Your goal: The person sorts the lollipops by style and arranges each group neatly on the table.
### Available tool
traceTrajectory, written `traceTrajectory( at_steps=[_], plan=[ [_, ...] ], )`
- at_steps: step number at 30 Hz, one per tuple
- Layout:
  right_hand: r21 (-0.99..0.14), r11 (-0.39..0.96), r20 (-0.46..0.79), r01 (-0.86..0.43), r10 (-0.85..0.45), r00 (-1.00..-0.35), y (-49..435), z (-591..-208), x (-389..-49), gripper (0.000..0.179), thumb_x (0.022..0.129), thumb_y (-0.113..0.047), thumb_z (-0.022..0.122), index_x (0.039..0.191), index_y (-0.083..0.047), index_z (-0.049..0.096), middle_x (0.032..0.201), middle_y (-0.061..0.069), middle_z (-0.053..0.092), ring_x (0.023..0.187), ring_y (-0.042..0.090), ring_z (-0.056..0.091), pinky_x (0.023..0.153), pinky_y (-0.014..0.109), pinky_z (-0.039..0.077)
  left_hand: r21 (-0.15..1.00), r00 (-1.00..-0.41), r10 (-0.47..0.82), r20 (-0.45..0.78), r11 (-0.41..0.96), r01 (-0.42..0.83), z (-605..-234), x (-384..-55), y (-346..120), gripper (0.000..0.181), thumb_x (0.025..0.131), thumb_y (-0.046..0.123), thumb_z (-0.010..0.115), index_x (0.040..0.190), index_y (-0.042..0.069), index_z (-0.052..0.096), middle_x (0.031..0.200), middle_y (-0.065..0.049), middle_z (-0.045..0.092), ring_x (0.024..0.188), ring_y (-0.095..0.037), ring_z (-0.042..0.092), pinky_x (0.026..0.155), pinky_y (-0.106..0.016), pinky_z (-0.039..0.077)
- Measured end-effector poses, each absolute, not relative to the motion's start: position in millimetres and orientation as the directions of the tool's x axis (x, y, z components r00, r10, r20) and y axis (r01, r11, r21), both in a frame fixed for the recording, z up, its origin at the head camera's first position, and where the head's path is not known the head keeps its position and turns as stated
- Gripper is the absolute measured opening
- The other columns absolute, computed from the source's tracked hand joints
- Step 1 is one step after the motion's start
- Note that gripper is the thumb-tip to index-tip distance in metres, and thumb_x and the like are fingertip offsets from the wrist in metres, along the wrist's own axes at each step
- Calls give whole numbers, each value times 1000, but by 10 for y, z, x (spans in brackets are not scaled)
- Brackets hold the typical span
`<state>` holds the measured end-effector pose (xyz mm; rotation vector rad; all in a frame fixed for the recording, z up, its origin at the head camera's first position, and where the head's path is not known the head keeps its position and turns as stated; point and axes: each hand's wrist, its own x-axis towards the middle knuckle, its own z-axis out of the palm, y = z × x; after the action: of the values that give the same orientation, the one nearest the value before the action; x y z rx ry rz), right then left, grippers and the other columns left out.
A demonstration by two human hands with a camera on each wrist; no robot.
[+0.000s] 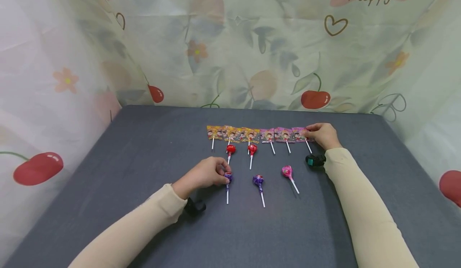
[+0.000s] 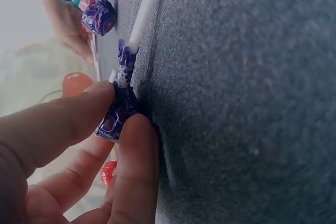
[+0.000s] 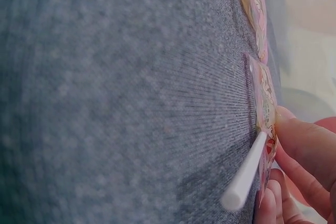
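Observation:
My left hand [image 1: 207, 173] pinches the wrapped head of a purple lollipop [image 1: 227, 176] between thumb and fingers; its white stick points toward me. In the left wrist view the purple wrapper [image 2: 124, 100] shows between the fingertips, close to the cloth. At the right end of a row of flat-wrapped lollipops, my right hand [image 1: 325, 135] grips the edge of a pink flat-wrapped lollipop [image 1: 298, 132]. The right wrist view shows the thumb on that pink wrapper [image 3: 266, 95], with other fingers behind it. A second purple lollipop [image 1: 258, 180] lies right of my left hand.
Along the row lie two more pink flat-wrapped lollipops [image 1: 283, 134] and three yellow ones [image 1: 215, 132]. Below them are two red lollipops [image 1: 252, 149]. A round pink lollipop [image 1: 287, 171] lies nearer me. The grey tablecloth [image 1: 144, 140] meets a printed curtain [image 1: 237, 60] behind.

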<state>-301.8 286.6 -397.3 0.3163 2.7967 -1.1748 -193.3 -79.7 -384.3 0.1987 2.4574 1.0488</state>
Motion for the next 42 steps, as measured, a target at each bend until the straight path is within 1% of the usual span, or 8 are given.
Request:
traceTrajectory(
  at_steps=[9, 14, 22, 26, 29, 36, 42],
  plan=[
    [-704, 677, -165, 215, 139, -977, 2878, -3975, -3019, 42, 97, -24, 60, 129, 2, 57, 130, 25, 55, 108, 33, 50, 98, 49, 42, 746, -896, 309, -320, 665, -38, -3807, -1976, -910, 21, 80, 8, 79, 95, 9, 65, 80, -5, 59, 66, -14, 58, 60, -26, 47],
    [-707, 674, -165, 213, 136, -977, 2891, -3977, -3021, 42, 96, -26, 61, 128, 2, 58, 130, 25, 55, 109, 34, 49, 98, 49, 42, 747, -882, 315, -351, 662, -61, -3762, -2018, -986, 21, 81, 8, 78, 98, 8, 66, 82, -6, 60, 69, -15, 57, 63, -27, 47],
    [-701, 680, -159, 216, 146, -976, 2879, -3986, -3031, 42, 96, -26, 61, 128, 2, 58, 130, 25, 56, 110, 34, 49, 97, 49, 41, 750, -866, 326, -379, 656, -81, -3823, -2049, -1027, 20, 82, 8, 77, 100, 7, 67, 79, -5, 60, 69, -14, 56, 62, -26, 45],
    [-696, 678, -165, 237, 170, -972, 2864, -3983, -3023, 42, 95, -26, 62, 127, 1, 59, 131, 24, 55, 111, 34, 47, 99, 49, 39, 758, -862, 334, -382, 646, -86, -3851, -2059, -1027, 20, 82, 8, 76, 101, 6, 67, 79, -5, 60, 68, -12, 56, 62, -26, 46],
    [-691, 682, -165, 241, 176, -970, 2859, -3977, -3020, 41, 96, -25, 62, 127, 1, 60, 131, 24, 55, 112, 34, 46, 99, 49, 37, 762, -860, 337, -385, 641, -90, -3858, -2062, -1024, 21, 82, 8, 76, 101, 6, 68, 78, -5, 60, 67, -11, 55, 62, -25, 47],
    [-697, 682, -150, 220, 161, -975, 2863, -3979, -3023, 42, 96, -24, 61, 129, 3, 58, 130, 26, 55, 108, 33, 49, 98, 49, 41, 758, -860, 321, -397, 643, -109, -3875, -2062, -1006, 20, 82, 10, 77, 101, 9, 68, 79, -5, 60, 67, -12, 55, 61, -25, 45],
    [-703, 670, -168, 238, 169, -971, 2846, -3979, -3023, 42, 97, -24, 60, 129, 3, 57, 131, 25, 54, 110, 34, 47, 99, 49, 39, 751, -863, 313, -396, 651, -109, -3900, -2060, -1006, 21, 82, 13, 78, 101, 11, 69, 81, -5, 60, 69, -13, 54, 61, -26, 44]
  ],
)
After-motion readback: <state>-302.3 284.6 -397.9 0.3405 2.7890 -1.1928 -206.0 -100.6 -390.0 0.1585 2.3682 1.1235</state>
